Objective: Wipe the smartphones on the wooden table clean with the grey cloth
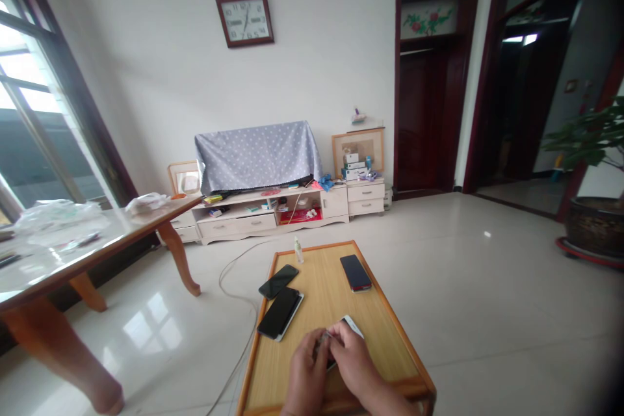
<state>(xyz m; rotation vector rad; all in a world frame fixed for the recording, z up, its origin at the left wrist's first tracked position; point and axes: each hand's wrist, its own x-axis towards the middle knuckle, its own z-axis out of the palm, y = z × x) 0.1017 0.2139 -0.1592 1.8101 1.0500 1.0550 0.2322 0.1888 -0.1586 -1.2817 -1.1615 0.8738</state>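
My left hand [308, 359] and my right hand [351, 357] meet near the front of a small wooden table [324, 273]. Both have their fingers bent and pinched together around something small, mostly hidden by the fingertips. Beneath them lies a white-edged phone [351, 324], largely covered by my hands. To the left, a black-screened phone [277, 313] rests over another white-edged one. Just behind it is a dark phone [279, 281], set at an angle. A dark blue phone [355, 272] lies at the back right. At the back left edge stands a small clear spray bottle [298, 250].
A larger table [112, 234] with plastic bags stands at the left. A pale cable [238, 292] runs over the tiled floor beside the small table. Against the wall is a white cabinet [238, 226] under a cloth-covered shape [258, 156]. A potted plant [595, 227] stands at right.
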